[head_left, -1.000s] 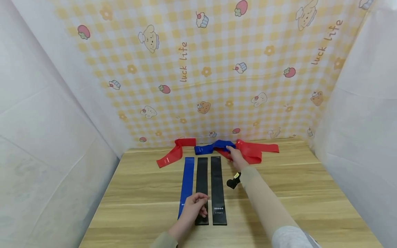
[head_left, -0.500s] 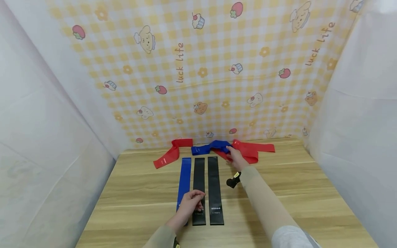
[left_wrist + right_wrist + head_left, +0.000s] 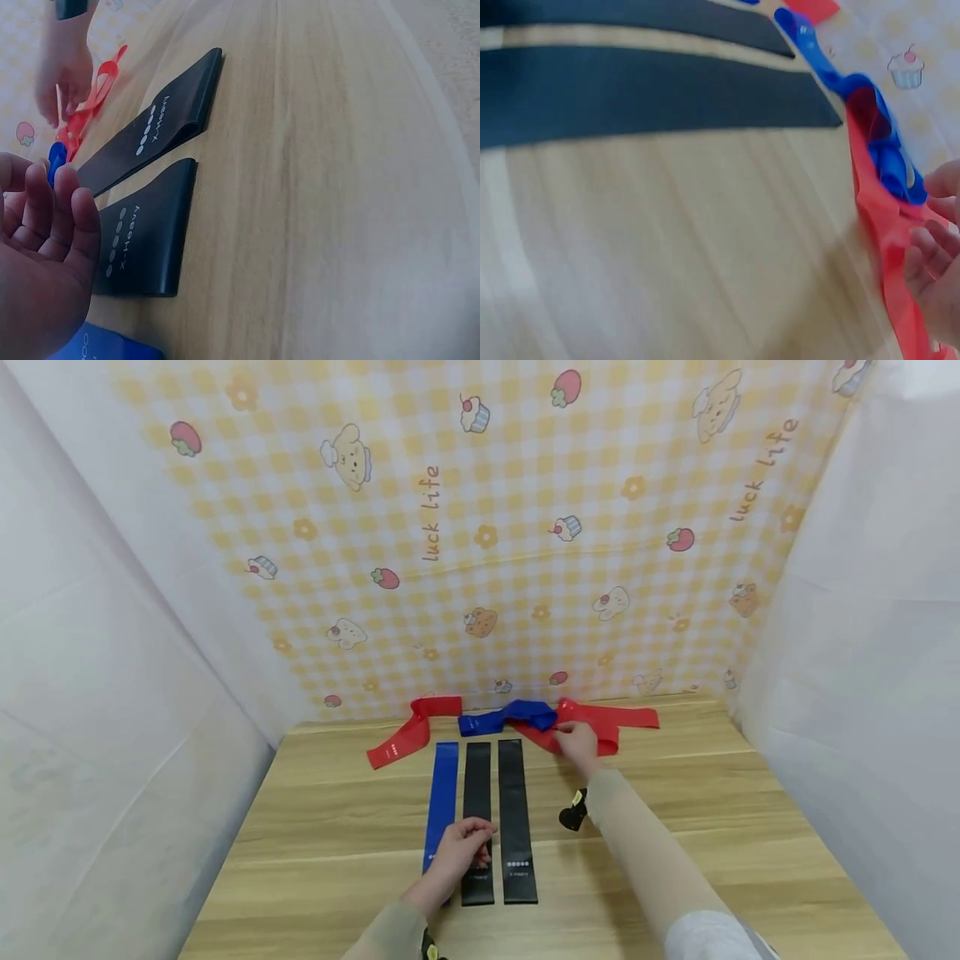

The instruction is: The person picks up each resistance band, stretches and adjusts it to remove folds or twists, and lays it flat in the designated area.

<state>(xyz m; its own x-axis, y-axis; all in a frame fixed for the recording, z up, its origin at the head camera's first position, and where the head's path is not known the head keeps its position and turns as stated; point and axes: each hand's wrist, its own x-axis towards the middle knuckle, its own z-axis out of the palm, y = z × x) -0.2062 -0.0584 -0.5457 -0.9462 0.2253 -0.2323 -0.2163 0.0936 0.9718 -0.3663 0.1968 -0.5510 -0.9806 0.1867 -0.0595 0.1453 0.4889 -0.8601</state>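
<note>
My right hand [image 3: 579,745] is at the back of the table, its fingertips over a loosely folded red resistance band [image 3: 630,718] and beside the end of a crumpled blue resistance band [image 3: 531,713]. In the right wrist view the fingers [image 3: 930,251] are bent loosely, with no band between them. My left hand [image 3: 457,856] hovers low over a flat black resistance band [image 3: 477,785], its fingers loosely curled around nothing. A second black band [image 3: 516,802] lies parallel on the right, and a flat blue band [image 3: 444,793] on the left, partly hidden by the left hand.
Another red band [image 3: 411,737] lies twisted at the back left. A yellow checked cloth [image 3: 480,568] hangs behind the wooden table [image 3: 315,827], with white sheets [image 3: 97,693] at both sides. A small black device [image 3: 573,812] sits at the right wrist.
My right hand has drawn off the crumpled blue band and shifted slightly right over the red one. The left hand stays about where it was. The head view has turned slightly.
</note>
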